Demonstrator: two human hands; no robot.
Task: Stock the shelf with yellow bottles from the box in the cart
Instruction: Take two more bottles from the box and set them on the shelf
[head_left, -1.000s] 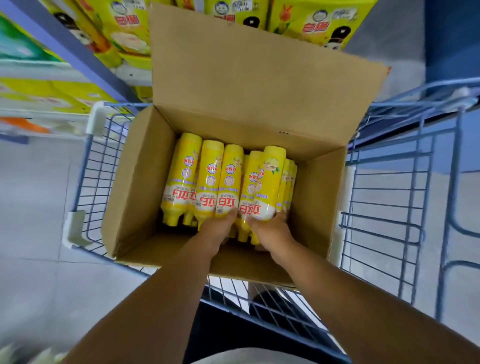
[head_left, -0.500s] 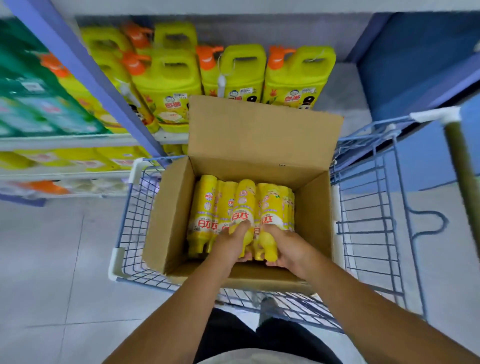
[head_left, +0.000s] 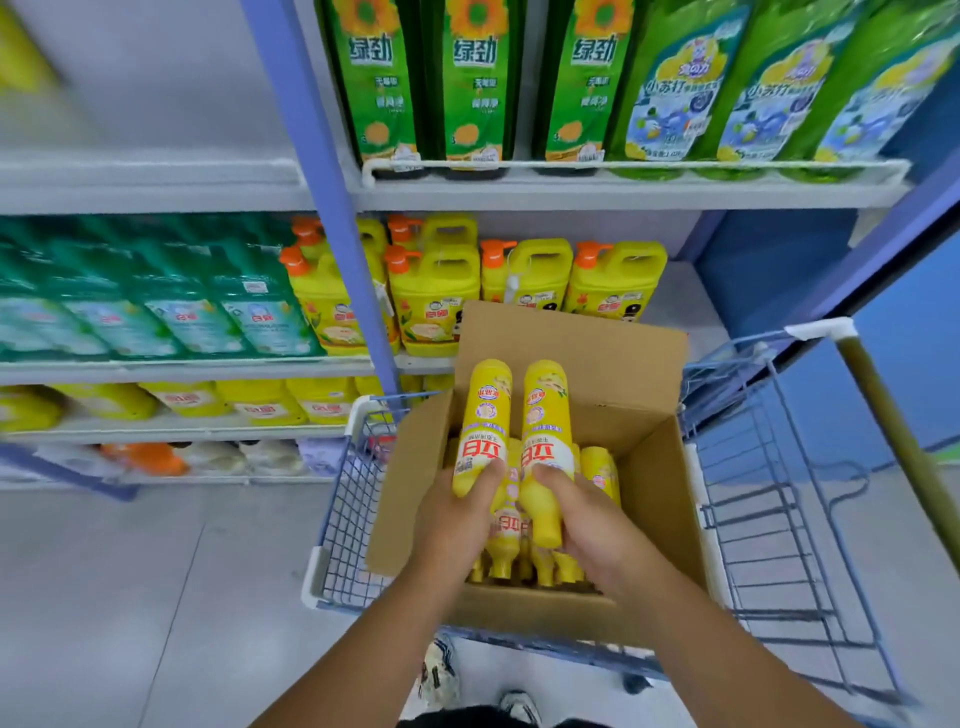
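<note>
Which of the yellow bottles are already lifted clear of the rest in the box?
Two: the bottle in the left hand and the bottle in the right hand. The other bottles lie below them in the box.

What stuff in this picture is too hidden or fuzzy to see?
All in the head view:
- Bottles left in the cardboard box: their number is hidden by the left hand, the right hand and the two lifted yellow bottles.
- Lifted bottles' caps: covered by the palms.
- Bottom-shelf items: blurred.
- Price tags: too small.
- Green bottles: tops cut off by the upper edge.
</note>
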